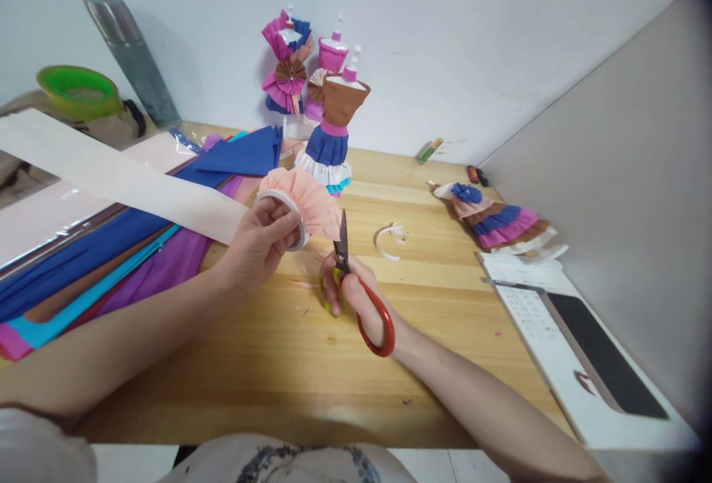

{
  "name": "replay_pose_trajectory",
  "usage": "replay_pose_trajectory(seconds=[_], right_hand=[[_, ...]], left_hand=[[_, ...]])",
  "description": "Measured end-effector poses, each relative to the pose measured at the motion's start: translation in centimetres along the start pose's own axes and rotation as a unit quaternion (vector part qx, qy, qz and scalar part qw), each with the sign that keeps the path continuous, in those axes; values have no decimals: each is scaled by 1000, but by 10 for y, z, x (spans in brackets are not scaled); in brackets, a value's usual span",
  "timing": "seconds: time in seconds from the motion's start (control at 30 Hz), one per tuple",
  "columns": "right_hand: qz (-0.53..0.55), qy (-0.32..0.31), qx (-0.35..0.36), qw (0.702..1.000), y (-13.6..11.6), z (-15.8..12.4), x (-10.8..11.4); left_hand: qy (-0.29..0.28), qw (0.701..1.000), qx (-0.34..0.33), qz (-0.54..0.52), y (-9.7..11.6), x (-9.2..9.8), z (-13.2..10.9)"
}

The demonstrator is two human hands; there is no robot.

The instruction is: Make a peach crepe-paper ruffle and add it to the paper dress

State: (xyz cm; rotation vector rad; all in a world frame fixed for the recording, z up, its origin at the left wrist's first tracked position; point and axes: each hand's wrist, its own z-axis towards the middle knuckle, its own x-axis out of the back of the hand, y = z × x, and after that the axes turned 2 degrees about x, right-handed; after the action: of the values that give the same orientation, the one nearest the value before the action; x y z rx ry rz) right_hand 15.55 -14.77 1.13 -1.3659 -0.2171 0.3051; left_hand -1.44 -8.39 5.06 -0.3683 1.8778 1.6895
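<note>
My left hand (pixel 262 240) is closed on a gathered piece of peach crepe paper (pixel 312 199) with a white tape ring (pixel 285 205) at its edge, held just above the wooden table (pixel 233 364). A long pale paper strip (pixel 111 175) runs from that hand to the upper left. My right hand (pixel 356 294) grips red-handled scissors (pixel 361 297). Their blades (pixel 342 238) point up and touch the lower right edge of the peach paper.
Sheets of blue, purple, teal and pink crepe paper (pixel 111 260) lie at left. Small paper-dressed mannequins (pixel 328 119) stand at the back wall. Another paper dress (pixel 500 223) lies at right beside a white sheet and a dark tablet (pixel 601 353). A curled white scrap (pixel 388 238) is mid-table.
</note>
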Motion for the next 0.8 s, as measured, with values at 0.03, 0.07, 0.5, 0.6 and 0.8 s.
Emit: replay_pose_trajectory(seconds=[0.03, 0.07, 0.5, 0.6, 0.8], right_hand=[[1, 1, 2, 1000, 0, 0, 0], [2, 2, 3, 1000, 0, 0, 0], [23, 29, -33, 999, 1, -2, -2], [21, 45, -47, 998, 1, -2, -5], [10, 83, -79, 993, 2, -3, -9]], left_hand=[[0, 1000, 0, 1, 0, 0, 0], [1, 1000, -1, 1, 0, 0, 0], [2, 1000, 6, 12, 4, -1, -1], [-3, 1000, 10, 19, 5, -1, -1], [6, 999, 25, 19, 4, 1, 0]])
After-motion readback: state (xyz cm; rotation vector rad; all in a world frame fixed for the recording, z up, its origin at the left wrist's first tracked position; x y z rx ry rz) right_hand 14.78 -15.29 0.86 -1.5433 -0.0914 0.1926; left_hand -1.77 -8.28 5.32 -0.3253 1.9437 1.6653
